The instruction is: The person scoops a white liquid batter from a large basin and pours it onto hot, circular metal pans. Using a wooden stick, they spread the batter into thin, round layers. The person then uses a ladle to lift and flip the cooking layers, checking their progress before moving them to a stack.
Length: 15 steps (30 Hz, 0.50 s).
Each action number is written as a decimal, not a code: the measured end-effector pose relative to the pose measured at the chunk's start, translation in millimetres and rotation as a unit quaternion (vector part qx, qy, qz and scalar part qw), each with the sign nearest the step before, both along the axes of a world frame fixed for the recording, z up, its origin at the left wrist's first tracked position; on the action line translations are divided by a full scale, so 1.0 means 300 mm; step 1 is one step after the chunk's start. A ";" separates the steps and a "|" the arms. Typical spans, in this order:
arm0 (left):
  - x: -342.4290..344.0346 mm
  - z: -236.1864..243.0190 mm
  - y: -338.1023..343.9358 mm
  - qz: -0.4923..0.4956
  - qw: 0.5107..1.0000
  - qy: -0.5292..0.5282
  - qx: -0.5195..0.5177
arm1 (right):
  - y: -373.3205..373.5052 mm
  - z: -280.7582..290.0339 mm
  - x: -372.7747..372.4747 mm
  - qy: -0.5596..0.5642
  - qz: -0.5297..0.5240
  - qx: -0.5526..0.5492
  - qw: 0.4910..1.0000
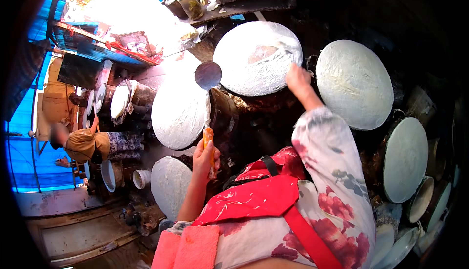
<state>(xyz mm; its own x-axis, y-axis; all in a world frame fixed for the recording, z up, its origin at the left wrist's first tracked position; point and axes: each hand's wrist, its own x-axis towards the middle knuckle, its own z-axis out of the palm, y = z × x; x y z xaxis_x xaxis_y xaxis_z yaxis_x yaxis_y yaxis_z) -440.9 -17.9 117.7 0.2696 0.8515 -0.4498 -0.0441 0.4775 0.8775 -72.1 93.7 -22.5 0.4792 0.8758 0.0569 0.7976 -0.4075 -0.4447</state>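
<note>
My left hand [204, 158] is closed round the orange-wrapped handle of a ladle [208, 76], whose round, dark metal head lies over a white-coated round griddle [177, 112]. Beyond it, a larger round griddle [244, 68] carries a thin white sheet [281, 56], wrinkled and partly lifted beside a bare, brownish patch. At that griddle's right rim, my right hand [299, 79] has its fingers pinched together, apparently on the sheet's edge; the fingertips are partly hidden. Another coated griddle [355, 84] stands just right of this hand.
Several more white-topped rounds stand close by, one at lower left [171, 183] and one at right [405, 159]. Jars [190, 4] sit on a shelf at the top. At far left another person [88, 142] works at similar griddles, near a white bucket [141, 178].
</note>
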 end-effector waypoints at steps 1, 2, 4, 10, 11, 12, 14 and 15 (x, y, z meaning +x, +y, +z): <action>0.000 -0.003 0.005 0.002 1.000 -0.006 -0.004 | -0.054 0.014 -0.045 0.015 0.025 0.023 0.999; -0.009 -0.006 0.008 0.007 1.000 -0.011 -0.007 | -0.126 0.039 -0.083 0.041 0.030 0.027 0.998; -0.015 0.001 0.010 0.014 1.000 -0.021 -0.014 | -0.252 0.009 -0.077 0.097 -0.060 0.047 0.992; 0.022 0.006 0.034 -0.013 0.997 -0.059 -0.039 | -0.309 -0.016 -0.186 0.074 -0.056 -0.071 0.993; 0.031 0.008 0.032 -0.014 0.997 -0.063 -0.041 | -0.286 -0.045 -0.199 0.079 -0.016 -0.047 0.996; 0.029 0.013 0.030 -0.011 0.997 -0.065 -0.040 | -0.273 -0.008 -0.193 0.074 -0.005 -0.050 0.996; 0.026 0.019 0.038 -0.017 0.996 -0.074 -0.043 | -0.283 0.060 -0.144 0.065 -0.044 -0.053 0.996; 0.023 0.027 0.045 -0.022 0.997 -0.065 -0.043 | -0.301 0.064 -0.089 0.065 -0.087 -0.049 0.993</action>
<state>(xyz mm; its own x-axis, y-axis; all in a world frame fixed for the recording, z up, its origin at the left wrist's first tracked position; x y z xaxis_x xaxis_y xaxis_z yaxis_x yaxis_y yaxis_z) -433.9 -4.5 125.8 0.3667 0.7976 -0.4789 -0.1326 0.5544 0.8216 -98.8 3.3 -3.4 0.6221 0.7769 -0.0973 0.6489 -0.5812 -0.4911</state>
